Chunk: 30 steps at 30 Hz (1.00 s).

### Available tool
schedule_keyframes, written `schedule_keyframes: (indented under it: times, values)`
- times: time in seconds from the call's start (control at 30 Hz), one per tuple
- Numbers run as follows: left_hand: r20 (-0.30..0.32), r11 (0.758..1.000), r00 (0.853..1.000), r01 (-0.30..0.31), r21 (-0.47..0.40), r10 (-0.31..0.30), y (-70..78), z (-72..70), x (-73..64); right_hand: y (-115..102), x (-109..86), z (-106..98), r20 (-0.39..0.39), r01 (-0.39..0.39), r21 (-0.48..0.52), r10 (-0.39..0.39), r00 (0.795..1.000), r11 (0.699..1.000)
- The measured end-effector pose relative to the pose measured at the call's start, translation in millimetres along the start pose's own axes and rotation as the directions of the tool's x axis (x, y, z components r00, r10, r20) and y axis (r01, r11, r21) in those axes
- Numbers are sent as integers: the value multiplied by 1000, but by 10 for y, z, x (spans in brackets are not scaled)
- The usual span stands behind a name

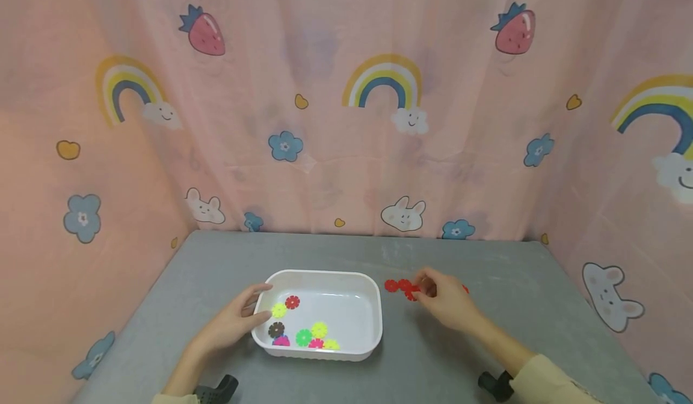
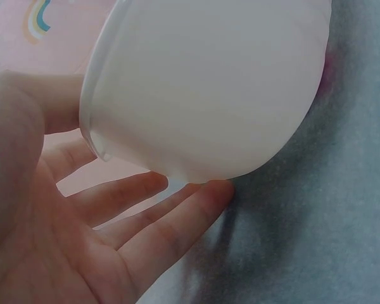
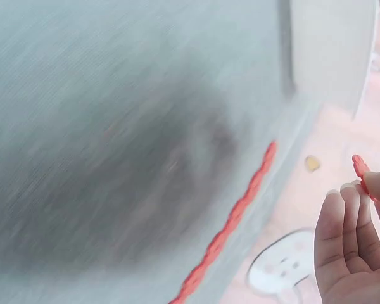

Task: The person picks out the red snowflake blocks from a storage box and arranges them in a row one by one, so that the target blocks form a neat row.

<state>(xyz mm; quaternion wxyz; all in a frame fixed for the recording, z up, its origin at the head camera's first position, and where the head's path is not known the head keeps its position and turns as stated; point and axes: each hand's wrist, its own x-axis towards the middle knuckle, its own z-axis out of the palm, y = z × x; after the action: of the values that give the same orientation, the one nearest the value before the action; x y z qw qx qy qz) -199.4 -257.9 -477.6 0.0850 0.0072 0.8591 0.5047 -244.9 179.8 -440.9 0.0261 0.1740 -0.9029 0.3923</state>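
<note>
A white plastic tray (image 1: 354, 281) stands on the table, with several toothed plastic discs inside: yellow, red, dark brown, green and pink. My left hand (image 1: 231, 318) grips its left end, thumb at the rim and fingers along the outer wall (image 2: 209, 88). To the right of the tray, my right hand (image 1: 446, 300) pinches a red toothed disc (image 3: 359, 166) between thumb and fingertips, above the table. Beneath and behind it lies a row of red discs (image 1: 391, 285), which looks like a thin red strip (image 3: 231, 221) in the right wrist view. The hand covers part of that row.
The grey table (image 1: 303, 250) ends at a pink patterned curtain (image 1: 325, 175), which hangs behind it and along both sides. Dark wrist straps (image 1: 218, 389) show at the front edge of the view.
</note>
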Motion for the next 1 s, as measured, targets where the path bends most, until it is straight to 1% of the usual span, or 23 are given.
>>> schedule_keyframes:
  times: [0.17,0.4,0.63,0.8,1.0]
  values:
    - [-2,1000,1000,9,-1,-9,9,0,-5,241,-36,-144,7,27,28,-27,1000,999]
    - [-1,1000,1000,11,0,-11,14,1,-5,529,-70,-326,-25,-29,-9,29,999,1000]
    - [4,1000,1000,-3,-6,3,12,-15,-17,772,-84,-461,-48,-84,-49,81,996,995]
    - [2,1000,1000,4,-16,-4,8,-8,-7,949,-110,-534,-68,-127,-54,123,990,990]
    - [10,1000,1000,4,-7,-4,14,-16,-11,1151,-127,-618,-77,-178,-54,174,982,983]
